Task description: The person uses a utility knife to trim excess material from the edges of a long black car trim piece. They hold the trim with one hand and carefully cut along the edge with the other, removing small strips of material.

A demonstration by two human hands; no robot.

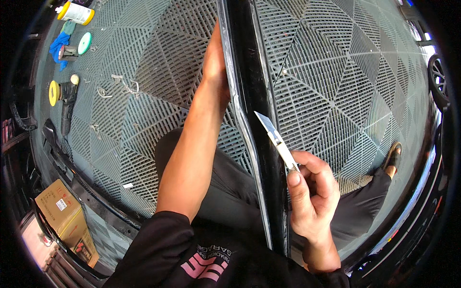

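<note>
The left hand [214, 62] presses flat on the long black trim panel [249, 120] – steadying it upright. The right hand [312, 192] pinches a thin blade [274, 137] at the panel's edge; the trimming cut needs a steady, shallow stroke.

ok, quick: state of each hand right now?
Left hand: pressed flat on the long black trim panel, steadying it, fingers hidden.
Right hand: closed on a snap-blade utility knife, blade extended toward the panel.
</note>
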